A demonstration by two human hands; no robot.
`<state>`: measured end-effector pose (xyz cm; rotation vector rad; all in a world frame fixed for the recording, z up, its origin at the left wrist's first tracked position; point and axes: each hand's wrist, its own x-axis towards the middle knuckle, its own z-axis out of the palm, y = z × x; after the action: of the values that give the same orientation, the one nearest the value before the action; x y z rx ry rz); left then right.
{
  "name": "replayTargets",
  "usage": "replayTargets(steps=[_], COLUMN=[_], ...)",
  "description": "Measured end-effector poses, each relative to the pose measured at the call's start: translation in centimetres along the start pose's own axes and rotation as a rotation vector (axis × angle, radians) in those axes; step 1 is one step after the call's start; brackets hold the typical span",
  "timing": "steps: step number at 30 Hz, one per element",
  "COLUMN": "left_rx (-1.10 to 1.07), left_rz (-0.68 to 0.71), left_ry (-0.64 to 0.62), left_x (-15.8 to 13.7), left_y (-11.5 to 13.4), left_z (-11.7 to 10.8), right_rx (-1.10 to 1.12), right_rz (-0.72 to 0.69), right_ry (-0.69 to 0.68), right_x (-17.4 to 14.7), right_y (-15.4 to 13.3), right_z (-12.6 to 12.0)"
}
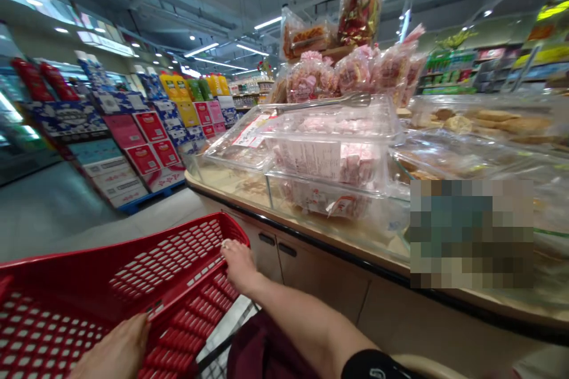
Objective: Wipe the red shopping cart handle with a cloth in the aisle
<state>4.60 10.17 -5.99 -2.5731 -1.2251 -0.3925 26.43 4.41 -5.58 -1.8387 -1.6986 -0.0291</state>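
A red plastic shopping cart point(146, 249) with a lattice of holes fills the lower left. My right hand point(239, 263) is closed over its rim near the right corner, with a ring-like light spot on a finger. At the bottom left, my left hand point(116, 346) curls over the nearer part of the same cart; its fingertips are partly hidden. Just beyond the cart stands a display counter with clear plastic bins point(329, 124) of packaged pink-and-white food. Metal tongs point(329, 103) lie across a bin lid.
The counter's black edge point(302, 230) runs close along the right of the cart. Bagged snacks point(311, 78) are piled above the bins. Stacked cartons point(146, 139) stand on a blue pallet point(151, 196) to the left, beside grey floor point(66, 213). A pixelated patch hides part of the right side.
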Motion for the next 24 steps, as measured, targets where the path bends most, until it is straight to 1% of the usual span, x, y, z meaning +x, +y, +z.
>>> replayTargets(steps=[1,2,4,5,6,8,9,10,11,12,13,14,16,17,18,19,21,22,23,24], left_rx=[0.060,0.094,0.118,0.115,0.121,0.146,0.154,0.158,0.157,0.158,0.160,0.158,0.140,0.137,0.145,0.162,0.208,0.223,0.224,0.211], left_rz=[0.000,0.005,-0.034,-0.041,-0.072,-0.131,-0.150,-0.167,-0.183,-0.204,-0.226,-0.239,-0.217,-0.199,-0.192,-0.196,-0.238,-0.266,-0.290,-0.309], left_ry=[-0.028,-0.067,-0.130,-0.149,-0.124,-0.079,-0.076,-0.094,-0.124,-0.153,-0.173,-0.184,-0.192,-0.184,-0.169,-0.159,-0.168,-0.192,-0.223,-0.246], left_x=[-0.2,-0.3,-0.4,-0.4,-0.5,-0.9,-1.1,-1.4,-1.5,-1.6,-1.5,-1.5,-1.5,-1.6,-1.9,-2.3,-3.1,-3.5,-3.7,-3.9], left_y=[0.5,1.0,2.0,2.2,2.2,1.9,1.7,1.6,1.6,1.8,2.0,2.2,2.3,2.0,1.6,1.1,-0.1,-0.7,-1.1,-1.4], left_z=[-0.7,-1.5,-3.4,-4.3,-5.1,-6.3,-6.7,-7.0,-7.2,-7.3,-7.4,-7.4,-7.6,-7.9,-8.2,-8.7,-9.7,-10.2,-10.5,-10.7], right_rx=[0.032,0.070,0.148,0.181,0.202,0.224,0.229,0.231,0.238,0.243,0.248,0.253,0.251,0.245,0.237,0.228,0.225,0.239,0.270,0.321], right_rz=[-0.036,-0.119,-0.313,-0.383,-0.408,-0.291,-0.197,-0.110,-0.067,-0.064,-0.103,-0.175,-0.347,-0.400,-0.413,-0.387,-0.249,-0.188,-0.166,-0.189], right_ry=[0.027,0.049,0.079,0.097,0.108,0.161,0.188,0.221,0.240,0.244,0.235,0.215,0.151,0.123,0.105,0.100,0.134,0.162,0.175,0.164], right_x=[-0.2,-0.6,-1.4,-1.6,-1.6,-1.1,-0.8,-0.5,-0.5,-0.6,-0.9,-1.3,-2.0,-2.1,-2.1,-1.9,-1.3,-1.0,-0.8,-0.8], right_y=[-0.5,-1.0,-1.8,-1.6,-0.9,1.1,2.1,2.7,2.7,2.2,1.3,0.1,-1.9,-2.3,-2.1,-1.6,-0.1,0.3,0.2,-0.5], right_z=[0.9,1.7,3.0,3.2,3.2,2.9,2.9,3.0,3.3,3.8,4.3,4.8,5.3,5.2,5.0,4.6,4.0,3.8,3.7,3.7])
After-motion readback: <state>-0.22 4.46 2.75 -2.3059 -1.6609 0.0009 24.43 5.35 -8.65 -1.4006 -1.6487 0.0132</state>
